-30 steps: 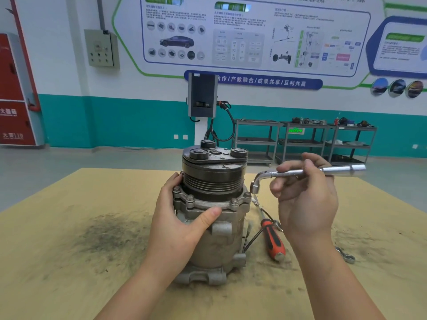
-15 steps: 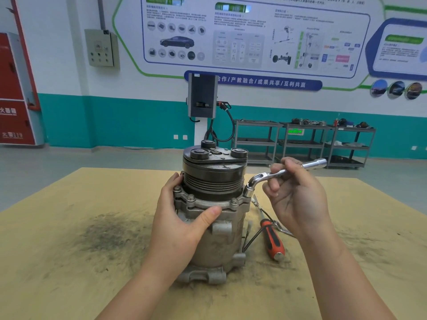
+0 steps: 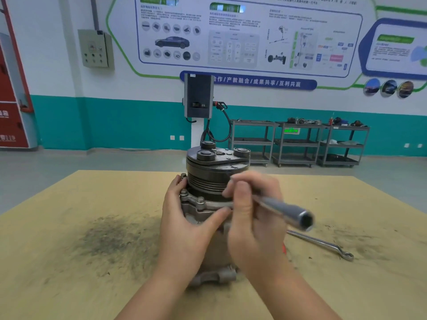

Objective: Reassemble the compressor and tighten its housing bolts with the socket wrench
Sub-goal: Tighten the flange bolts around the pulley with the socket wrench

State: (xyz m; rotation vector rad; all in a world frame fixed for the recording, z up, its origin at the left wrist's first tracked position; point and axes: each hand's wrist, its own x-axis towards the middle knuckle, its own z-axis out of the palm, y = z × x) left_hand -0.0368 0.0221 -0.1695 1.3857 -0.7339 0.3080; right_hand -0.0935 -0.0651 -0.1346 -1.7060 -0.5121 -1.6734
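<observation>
Bright, even indoor light, source out of view. Soft faint shadows under hands on tabletop point(image 3: 69, 262). Motion blur on right hand point(image 3: 256, 222) and socket wrench point(image 3: 286, 210); compressor point(image 3: 208, 181) fairly sharp. Far wall poster point(image 3: 249, 35) text soft, slight glare. Wide-angle bending at left and right edges.
</observation>
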